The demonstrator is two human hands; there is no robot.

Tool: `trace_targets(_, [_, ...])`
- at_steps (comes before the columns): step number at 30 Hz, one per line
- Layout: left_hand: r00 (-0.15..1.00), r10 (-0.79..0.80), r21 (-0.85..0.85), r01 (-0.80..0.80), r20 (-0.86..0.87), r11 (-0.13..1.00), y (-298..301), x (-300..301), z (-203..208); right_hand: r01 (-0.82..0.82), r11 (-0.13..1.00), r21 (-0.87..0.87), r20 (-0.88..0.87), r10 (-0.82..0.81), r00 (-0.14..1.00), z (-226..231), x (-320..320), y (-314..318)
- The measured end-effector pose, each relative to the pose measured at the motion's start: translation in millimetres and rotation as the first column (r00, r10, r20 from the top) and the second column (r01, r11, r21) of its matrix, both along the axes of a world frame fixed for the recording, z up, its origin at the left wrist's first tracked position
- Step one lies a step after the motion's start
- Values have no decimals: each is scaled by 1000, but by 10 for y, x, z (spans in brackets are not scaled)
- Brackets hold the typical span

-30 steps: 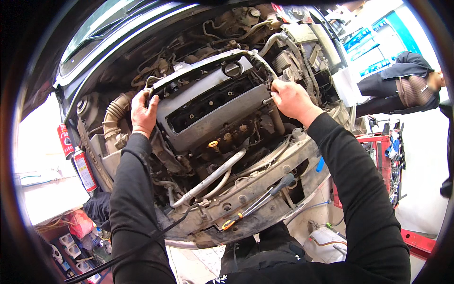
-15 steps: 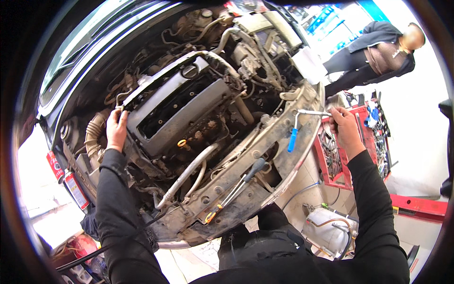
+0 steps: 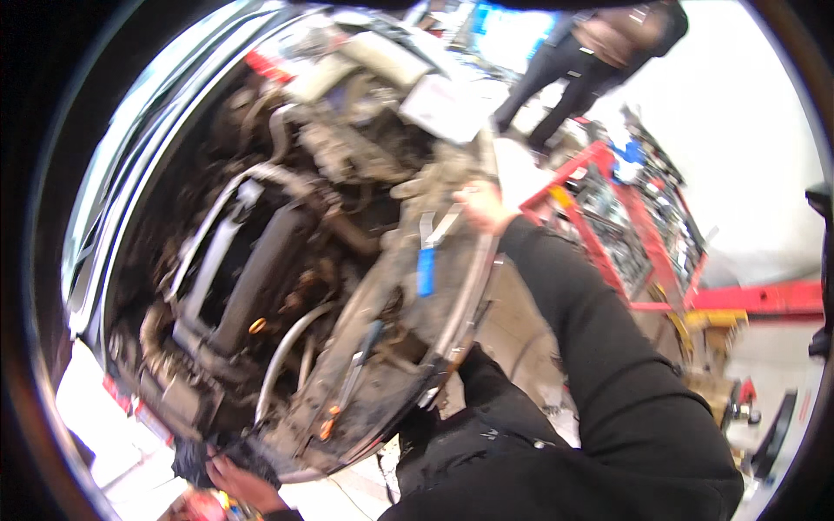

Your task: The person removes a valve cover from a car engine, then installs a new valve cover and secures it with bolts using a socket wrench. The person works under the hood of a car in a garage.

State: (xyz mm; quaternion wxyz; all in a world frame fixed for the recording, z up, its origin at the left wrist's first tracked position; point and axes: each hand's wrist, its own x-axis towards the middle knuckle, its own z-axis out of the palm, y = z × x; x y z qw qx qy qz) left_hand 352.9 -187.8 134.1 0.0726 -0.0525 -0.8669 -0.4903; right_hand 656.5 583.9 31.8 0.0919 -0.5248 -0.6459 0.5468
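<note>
My right hand (image 3: 483,207) is over the front panel (image 3: 439,317) of the car's engine bay, its fingers closed at the end of a shiny metal bar-like tool (image 3: 445,226); motion blur hides its exact kind. A tool with a blue handle (image 3: 425,272) touches or lies beside that bar. Down at the lower left, my left hand (image 3: 245,483) is apart from the engine, its fingers stretched out beside a black bag or cloth (image 3: 193,463). It seems to hold nothing. The engine (image 3: 261,276) lies uncovered, with a yellow dipstick ring (image 3: 257,326) at its front.
A long-shafted tool with a dark grip (image 3: 372,334) rests on the front panel, with an orange-handled tool (image 3: 330,423) near its end. Right of the car stands a red tool cart (image 3: 599,252) full of tools. Another person (image 3: 573,69) stands beyond it.
My view has swung right. My left hand has left the engine's side and dropped to the lower left. My right hand stays at the metal tool, now lower over the front panel.
</note>
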Motion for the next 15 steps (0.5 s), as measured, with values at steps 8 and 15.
trace_targets(8, [646, -431, -203, 673, 630, 711, 1291, 2564, -181, -96, 915, 391, -24, 115, 993, 346, 303, -180])
trace_targets(15, [278, -621, -81, 942, 733, 327, 3053, 2646, -7, 80, 796, 600, 194, -242, 951, 968, 3643, 314])
